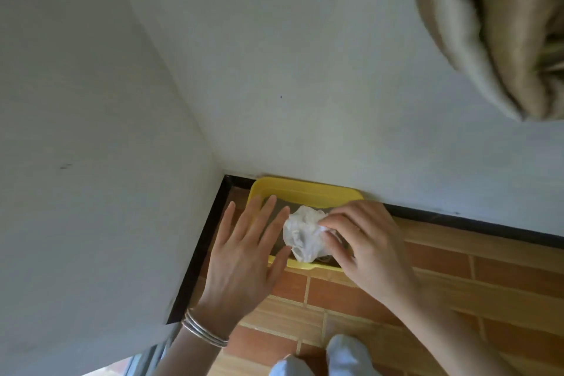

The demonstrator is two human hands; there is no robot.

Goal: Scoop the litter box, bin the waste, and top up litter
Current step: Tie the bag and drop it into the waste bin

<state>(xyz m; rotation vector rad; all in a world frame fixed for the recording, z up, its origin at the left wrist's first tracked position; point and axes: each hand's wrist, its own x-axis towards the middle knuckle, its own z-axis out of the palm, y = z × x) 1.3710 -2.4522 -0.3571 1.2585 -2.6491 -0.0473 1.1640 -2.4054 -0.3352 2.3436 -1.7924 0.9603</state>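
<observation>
Nearest, two socked feet [348,354] stand on the tiled floor [442,284]. Beyond them, three thin bangles [204,331] ring the left wrist. The left hand [244,253] is spread, fingers straight, over the near-left rim of the box, and grips nothing. The right hand [363,241] pinches one crumpled white bag [302,235] at the fingertips and holds it over the tray's middle. One yellow litter box [305,189] sits in the corner against the far wall [335,85], with grey litter [282,207] showing inside. One beige curtain [503,24] hangs far right. Progress, as judged: early to middle. Whether the bag holds scooped waste cannot be told. No scoop, bin or litter supply is in view, so binning and topping up appear left to do.
</observation>
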